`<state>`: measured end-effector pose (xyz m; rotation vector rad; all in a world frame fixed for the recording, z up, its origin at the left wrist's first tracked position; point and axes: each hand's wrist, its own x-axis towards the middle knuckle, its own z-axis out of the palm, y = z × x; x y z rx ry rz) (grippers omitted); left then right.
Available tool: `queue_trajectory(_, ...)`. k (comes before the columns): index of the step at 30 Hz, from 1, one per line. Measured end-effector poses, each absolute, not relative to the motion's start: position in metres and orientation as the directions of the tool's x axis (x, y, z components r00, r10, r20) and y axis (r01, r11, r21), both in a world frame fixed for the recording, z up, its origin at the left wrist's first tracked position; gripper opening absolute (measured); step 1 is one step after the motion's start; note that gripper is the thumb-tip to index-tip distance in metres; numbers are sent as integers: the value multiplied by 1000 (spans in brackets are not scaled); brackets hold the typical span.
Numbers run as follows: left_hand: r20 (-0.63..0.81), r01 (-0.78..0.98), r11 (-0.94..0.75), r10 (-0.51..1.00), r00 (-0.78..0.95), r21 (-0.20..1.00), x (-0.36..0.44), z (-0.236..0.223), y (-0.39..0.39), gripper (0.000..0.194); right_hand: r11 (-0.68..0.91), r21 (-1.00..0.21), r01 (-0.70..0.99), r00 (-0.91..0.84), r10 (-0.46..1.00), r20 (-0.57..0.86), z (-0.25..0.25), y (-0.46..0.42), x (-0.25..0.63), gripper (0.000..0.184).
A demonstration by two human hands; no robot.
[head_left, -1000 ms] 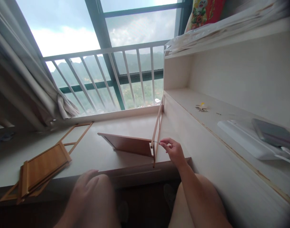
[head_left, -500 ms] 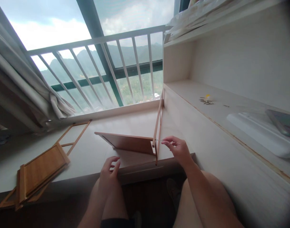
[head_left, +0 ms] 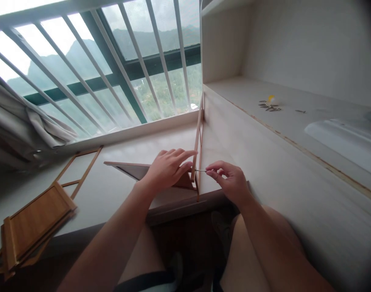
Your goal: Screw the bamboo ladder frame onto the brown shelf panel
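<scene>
Head view: right hand (head_left: pixel 229 178) pinches a thin metal rod (head_left: pixel 201 170) at the wooden frame (head_left: pixel 197 140), near the window ledge's (head_left: pixel 94 202) front edge, seemingly fastening; left hand (head_left: pixel 168 168) grip unclear; steady alignment likely needed next.

A grey curtain (head_left: pixel 27 121) hangs by the railing (head_left: pixel 51 13); the shelf (head_left: pixel 234 88) bears a white, possibly plastic object (head_left: pixel 343 140).

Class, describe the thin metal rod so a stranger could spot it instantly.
Below the window, find the wooden frame beside the right hand. The thin metal rod runs between them; unlike the loose metal pieces on the shelf, it is held.
</scene>
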<state>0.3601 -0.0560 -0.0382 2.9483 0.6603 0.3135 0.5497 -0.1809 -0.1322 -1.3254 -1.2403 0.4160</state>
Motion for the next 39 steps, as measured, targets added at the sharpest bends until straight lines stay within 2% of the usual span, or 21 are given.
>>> queue_trajectory(3, 63, 382, -908, 397, 916, 172, 365, -39, -55, 48, 306, -860, 408, 369, 806, 462, -133, -182, 549, 23)
queue_trajectory(7, 7, 428, -895, 432, 902, 122, 366, -39, -58, 49, 321, -852, 413, 372, 795, 480, -132, -183, 548, 23)
queue_trajectory(12, 21, 431, -891, 438, 899, 143, 367, -42, -59, 56, 326, -856, 401, 366, 800, 476, -130, -185, 546, 21)
queue_trajectory(18, 36, 439, -886, 448, 893, 151, 367, -43, -58, 43, 322, -890, 322, 439, 782, 442, -138, -183, 546, 24)
queue_trajectory(27, 41, 478, -874, 483, 875, 90, 367, -43, -63, 42, 297, -893, 337, 448, 784, 430, -142, -182, 544, 28)
queue_trajectory(39, 69, 505, -859, 511, 857, 87, 367, -44, -64, 43, 303, -866, 399, 422, 778, 466, -142, -185, 544, 27)
